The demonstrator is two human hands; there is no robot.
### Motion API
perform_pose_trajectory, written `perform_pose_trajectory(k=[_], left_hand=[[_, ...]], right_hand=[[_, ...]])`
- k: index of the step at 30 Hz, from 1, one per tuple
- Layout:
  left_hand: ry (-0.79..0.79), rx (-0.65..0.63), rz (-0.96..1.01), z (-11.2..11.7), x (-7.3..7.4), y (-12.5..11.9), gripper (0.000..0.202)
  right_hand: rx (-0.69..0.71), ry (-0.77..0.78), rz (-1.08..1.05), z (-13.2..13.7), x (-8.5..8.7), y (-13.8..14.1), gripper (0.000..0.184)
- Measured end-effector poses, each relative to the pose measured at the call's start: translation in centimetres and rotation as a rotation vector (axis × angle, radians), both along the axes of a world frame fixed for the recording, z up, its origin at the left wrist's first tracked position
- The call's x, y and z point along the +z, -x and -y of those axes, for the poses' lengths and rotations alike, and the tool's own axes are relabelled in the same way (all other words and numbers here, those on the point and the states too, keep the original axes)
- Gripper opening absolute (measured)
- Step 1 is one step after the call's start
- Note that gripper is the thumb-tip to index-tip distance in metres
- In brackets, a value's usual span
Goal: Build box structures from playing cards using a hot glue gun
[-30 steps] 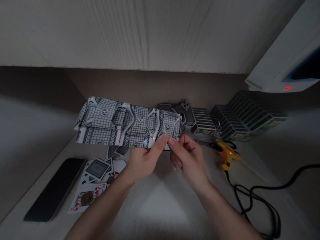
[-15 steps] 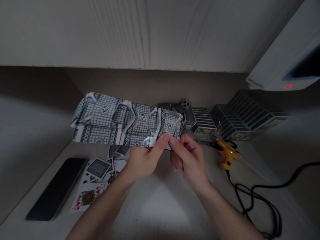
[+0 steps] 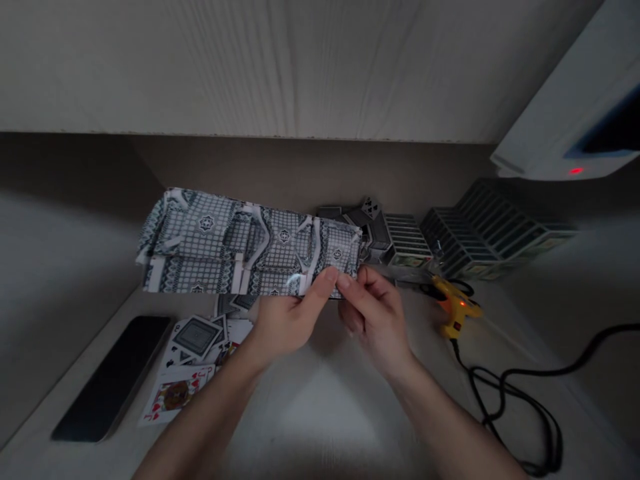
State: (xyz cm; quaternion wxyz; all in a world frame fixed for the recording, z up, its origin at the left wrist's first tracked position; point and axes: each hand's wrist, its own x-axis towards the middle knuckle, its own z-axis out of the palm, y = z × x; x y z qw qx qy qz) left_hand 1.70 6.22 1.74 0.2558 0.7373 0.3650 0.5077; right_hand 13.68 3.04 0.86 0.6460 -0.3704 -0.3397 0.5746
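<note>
Phone (image 3: 113,377) and loose cards (image 3: 193,363) sit far left on the desk. My left hand (image 3: 287,320) pinches the card strip (image 3: 250,252) at its right end, my right hand (image 3: 373,320) gripping beside it. Best to press that corner firmly and keep it level. Strip's held above the desk, long axis running left-right, free end pointing left. Glue gun (image 3: 455,307) lies right.
</note>
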Motion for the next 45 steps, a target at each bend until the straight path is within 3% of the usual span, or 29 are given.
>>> perform_pose_trajectory(k=[10, 27, 39, 45], left_hand=[[0.056, -0.007, 0.084, 0.0, 0.0, -0.4, 0.020], [0.081, -0.050, 0.136, -0.2, 0.5, 0.1, 0.022], [0.217, -0.021, 0.206, 0.0, 0.3, -0.4, 0.024], [0.413, 0.059, 0.289, 0.3, 1.1, -0.3, 0.021]], right_hand=[[-0.016, 0.024, -0.002, 0.3, 0.6, 0.3, 0.044], [0.028, 0.028, 0.023, 0.3, -0.1, 0.2, 0.041], [0.028, 0.074, 0.076, -0.1, -0.1, 0.1, 0.044], [0.127, 0.113, 0.157, -0.3, -0.3, -0.2, 0.049]])
